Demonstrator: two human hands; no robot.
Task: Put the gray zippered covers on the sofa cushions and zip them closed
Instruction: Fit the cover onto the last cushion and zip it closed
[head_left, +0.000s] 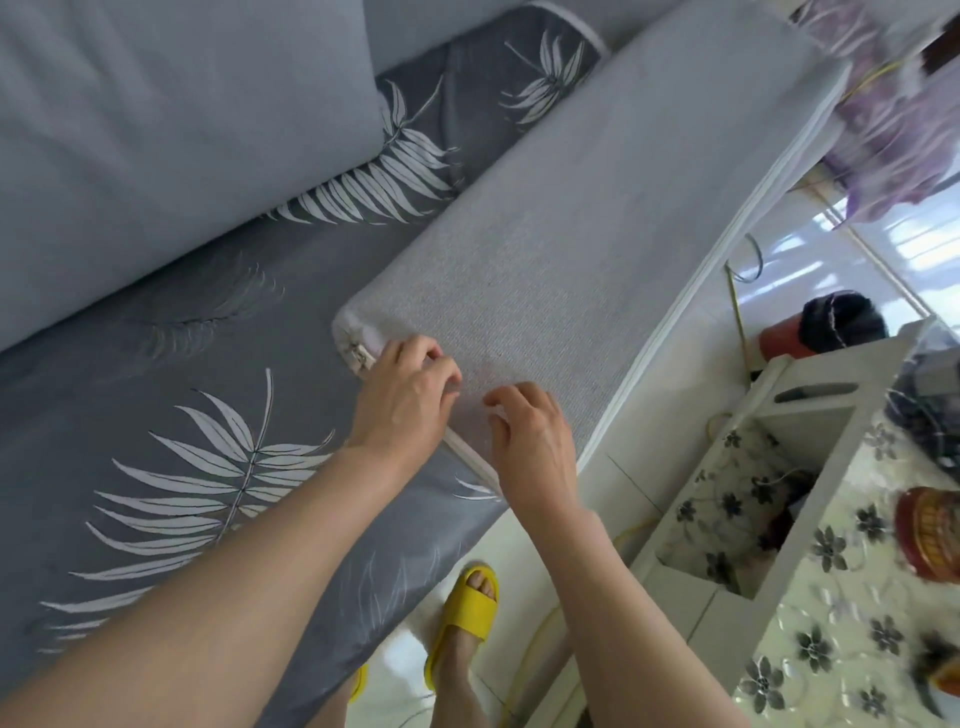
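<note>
A person is working at the near end of a gray-covered cushion (597, 234), which is lying on the leaf-printed sofa seat (182, 338) and stretching diagonally from the centre of the frame to the upper right. The left hand (410, 387), at centre, is curling its fingers close together over the cushion's near corner, gripping the fabric just beside the zipper pull (358, 358). The right hand (530, 447), just to its right and not touching it, is resting bent, slightly spread fingertips on the cover's top face; whether they are pinching cloth cannot be told. The white zipper (470, 460) is running along the near edge between the two wrists. A foot in a yellow slipper (465, 613) is standing at bottom centre, beside a white shelf unit (810, 467) at lower right
</note>
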